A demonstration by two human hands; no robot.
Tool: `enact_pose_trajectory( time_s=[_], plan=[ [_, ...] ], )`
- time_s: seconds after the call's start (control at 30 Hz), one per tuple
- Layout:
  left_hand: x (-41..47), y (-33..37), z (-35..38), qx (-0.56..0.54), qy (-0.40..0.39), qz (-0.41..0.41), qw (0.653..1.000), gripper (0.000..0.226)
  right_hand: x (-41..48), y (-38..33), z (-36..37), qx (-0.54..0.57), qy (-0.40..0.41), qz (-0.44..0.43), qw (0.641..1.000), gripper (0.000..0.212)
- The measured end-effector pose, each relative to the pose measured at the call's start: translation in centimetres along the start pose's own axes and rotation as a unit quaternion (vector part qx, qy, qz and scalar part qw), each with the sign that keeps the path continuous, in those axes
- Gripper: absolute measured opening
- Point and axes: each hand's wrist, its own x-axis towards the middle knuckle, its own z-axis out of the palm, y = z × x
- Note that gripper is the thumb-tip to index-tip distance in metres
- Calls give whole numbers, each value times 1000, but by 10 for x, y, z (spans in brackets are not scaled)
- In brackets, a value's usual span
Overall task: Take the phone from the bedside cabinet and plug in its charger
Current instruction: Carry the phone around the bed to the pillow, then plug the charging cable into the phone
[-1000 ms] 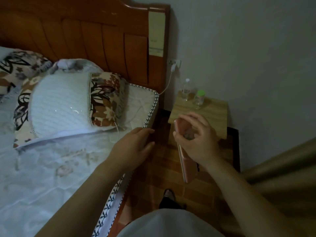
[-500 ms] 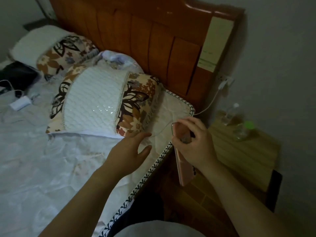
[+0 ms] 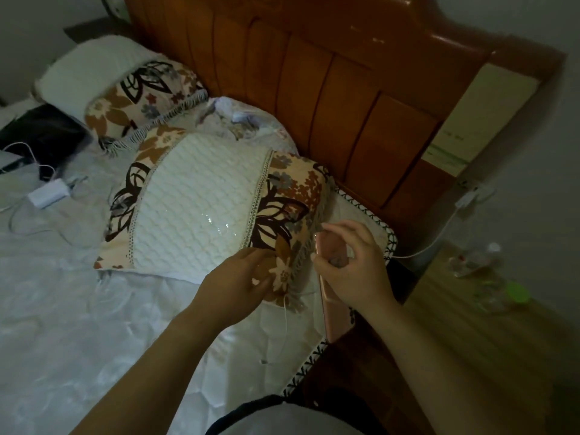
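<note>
My right hand grips a pink phone by its upper part, held on edge above the bed's right border. A thin white charger cable comes out from under the near pillow, and its free end lies on the sheet below my left hand. The cable's other end runs past the mattress corner up to a white plug in the wall socket. My left hand rests against the pillow's lower right corner, fingers spread, holding nothing. The wooden bedside cabinet is at the right.
Two clear bottles, one with a green cap, stand on the cabinet. A second pillow, a black object and another white adapter with cords lie at the bed's left. The wooden headboard is behind.
The view has swung left toward the bed. My right hand carried the phone from the cabinet over to the mattress edge, and my left hand moved forward onto the pillow's corner.
</note>
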Motion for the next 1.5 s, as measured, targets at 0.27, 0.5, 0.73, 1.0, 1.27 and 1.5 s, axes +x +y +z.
enact_pose_trajectory(
  time_s=[0.27,0.5,0.73,1.0,1.27,1.5],
  plan=[
    [53,-43,-3,1,-17,-30,999,39,64,17,48,-26,-52,19,998,46],
    [121,-90,13,46,-27,-42,998,37,144,49,102,-39,-121,34,991,48],
    [166,-128,30,40,1,-117,992,39,218,76,165,-24,-130,77,988,46],
    [200,-142,55,0,35,-165,986,43,259,113,195,-69,-199,99,972,43],
    [239,-129,78,-4,34,-194,980,52,246,158,168,-74,-276,84,955,66],
    [229,-134,76,8,35,-176,984,52,216,154,175,-59,-330,104,936,88]
  ],
)
